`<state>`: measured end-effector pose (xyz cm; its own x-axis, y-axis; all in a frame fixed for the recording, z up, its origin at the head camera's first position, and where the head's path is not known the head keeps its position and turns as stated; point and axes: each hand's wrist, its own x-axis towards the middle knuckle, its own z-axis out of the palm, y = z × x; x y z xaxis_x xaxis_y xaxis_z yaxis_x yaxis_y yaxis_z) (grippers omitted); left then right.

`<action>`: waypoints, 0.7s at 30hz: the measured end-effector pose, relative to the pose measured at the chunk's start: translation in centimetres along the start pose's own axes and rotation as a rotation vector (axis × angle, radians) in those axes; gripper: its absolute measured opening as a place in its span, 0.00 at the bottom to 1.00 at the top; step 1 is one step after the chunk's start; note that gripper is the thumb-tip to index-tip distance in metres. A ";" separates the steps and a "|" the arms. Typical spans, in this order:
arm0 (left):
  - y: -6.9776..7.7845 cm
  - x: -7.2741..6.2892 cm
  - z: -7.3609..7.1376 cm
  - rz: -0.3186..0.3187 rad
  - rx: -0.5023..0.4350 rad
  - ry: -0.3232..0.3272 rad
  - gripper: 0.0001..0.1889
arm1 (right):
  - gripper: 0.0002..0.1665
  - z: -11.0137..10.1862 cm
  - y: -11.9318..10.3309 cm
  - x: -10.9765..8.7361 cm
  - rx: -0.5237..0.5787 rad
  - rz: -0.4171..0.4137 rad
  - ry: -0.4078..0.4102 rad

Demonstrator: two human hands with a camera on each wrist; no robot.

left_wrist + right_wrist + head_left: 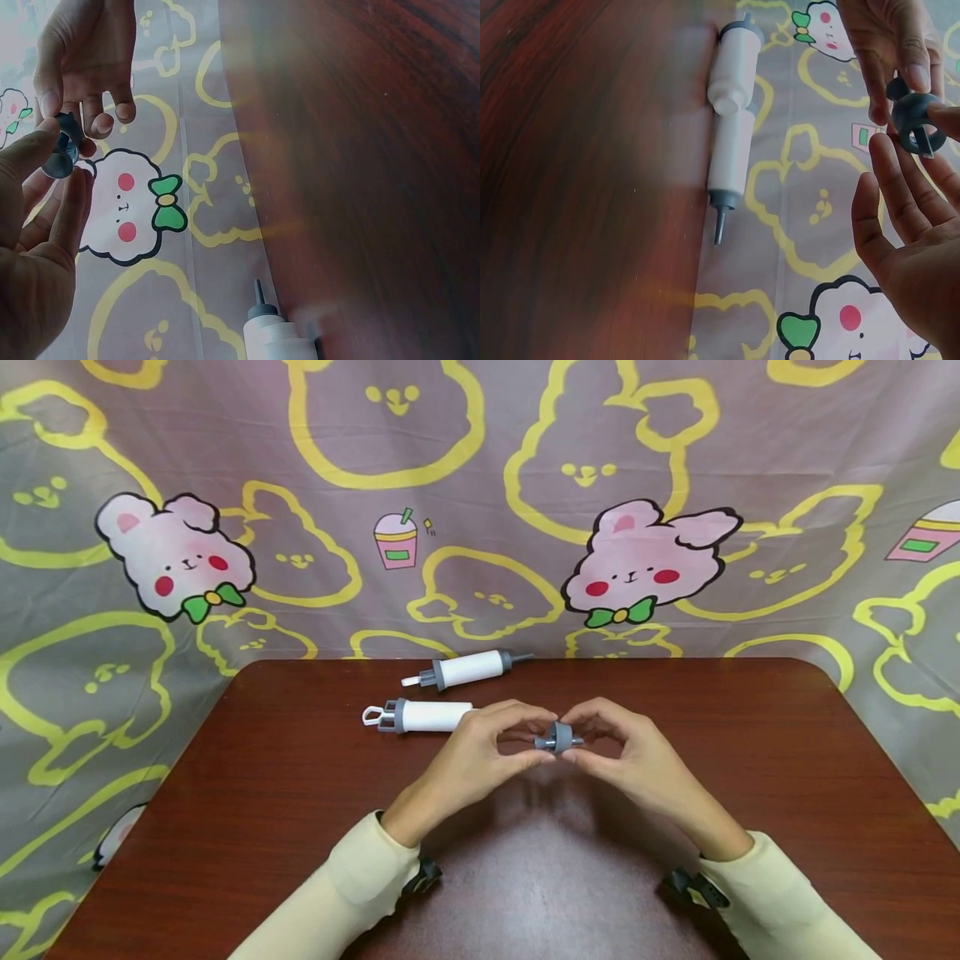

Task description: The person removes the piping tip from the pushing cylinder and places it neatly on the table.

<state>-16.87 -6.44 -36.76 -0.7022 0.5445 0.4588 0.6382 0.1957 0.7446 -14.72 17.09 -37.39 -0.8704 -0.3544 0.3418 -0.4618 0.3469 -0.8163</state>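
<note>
A small grey plastic cap (560, 737) with a thin stem through its middle is held up over the table. My left hand (472, 752) pinches it between thumb and fingertips from the left. From the right, my right hand (637, 750) pinches the same piece with thumb and fingers. In the right wrist view, the cap (916, 120) shows an open ring-like end with the stem inside. Just behind my left hand lies a white cylinder (435, 717) with a grey collar and looped white handle; its right end, hidden in the head view, shows a bare white neck (731, 101).
Farther back on the brown table (262, 793) lies a similar white cylinder (472, 668), with a grey nozzle on its right end. A patterned curtain (465, 527) with bears and rabbits hangs at the table's back edge. Dark straps sit at both wrists.
</note>
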 end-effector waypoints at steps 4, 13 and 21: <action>-0.2 0.0 0.0 0.002 0.010 0.006 0.19 | 0.17 -0.2 0.1 -0.1 0.001 -0.008 0.004; -0.3 0.0 -0.1 0.012 0.062 0.015 0.16 | 0.16 -0.6 0.2 -0.3 -0.022 0.013 0.016; -0.3 0.1 -0.2 0.025 0.110 0.026 0.13 | 0.16 -0.9 0.4 -0.5 -0.042 0.021 0.020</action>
<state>-17.21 -6.57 -36.88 -0.6926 0.5295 0.4898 0.6853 0.2713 0.6758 -14.67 18.21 -37.46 -0.8828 -0.3298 0.3345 -0.4502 0.3907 -0.8029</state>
